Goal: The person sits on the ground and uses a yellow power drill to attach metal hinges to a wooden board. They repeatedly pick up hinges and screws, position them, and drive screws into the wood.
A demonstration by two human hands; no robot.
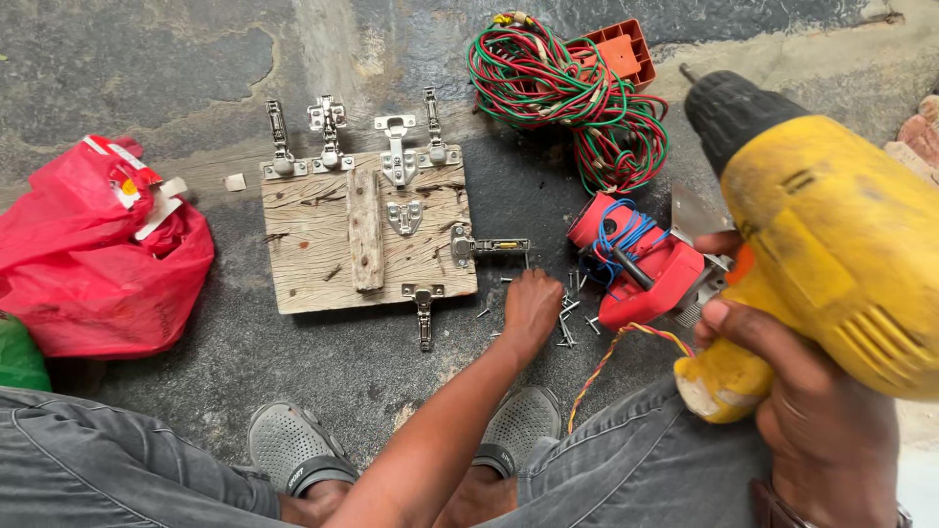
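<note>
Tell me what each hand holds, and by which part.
The right hand grips the yellow plastic power drill by its handle. The left hand reaches down among loose metal screws on the floor; whether it holds one cannot be told.

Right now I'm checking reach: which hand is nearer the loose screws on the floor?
Left. The left hand is down among the screws, fingers touching them. The right hand is raised off to the side, gripping the yellow drill.

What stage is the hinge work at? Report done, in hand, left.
Done: several metal hinges sit along the wooden board; whether they are screwed down cannot be told. In hand: right hand holds the yellow drill; left hand reaches into loose screws. Left: many screws lie unused on the floor.
</note>
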